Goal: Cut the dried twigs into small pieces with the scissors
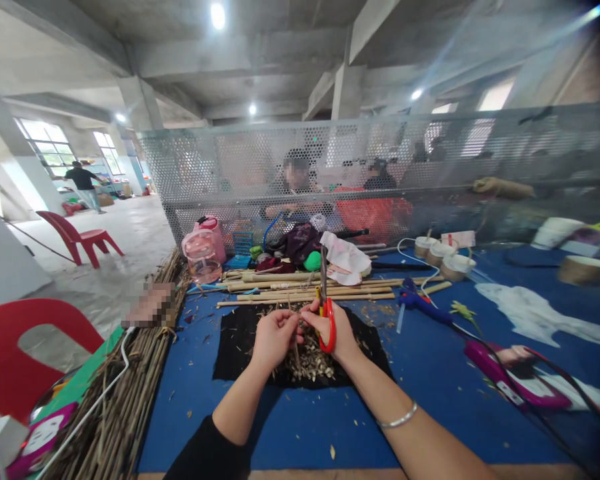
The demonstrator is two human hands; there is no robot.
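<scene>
My right hand (341,333) holds scissors (329,327) with red handles, their blades pointing up and away from me. Its thumb and fingertips meet those of my left hand (273,341). The left fingers are pinched together around something small, perhaps a thin twig, that I cannot make out. Both hands hover over a black cloth (233,350). Pale dry chips and scraps (307,363) are heaped on the cloth below them.
Bamboo sticks (310,293) lie behind the cloth on the blue table (195,413). A bundle of thin sticks (125,393) runs along the left edge. A blue glue gun (423,305) and its cable lie right. A perforated metal screen (250,160) stands behind, with people beyond it.
</scene>
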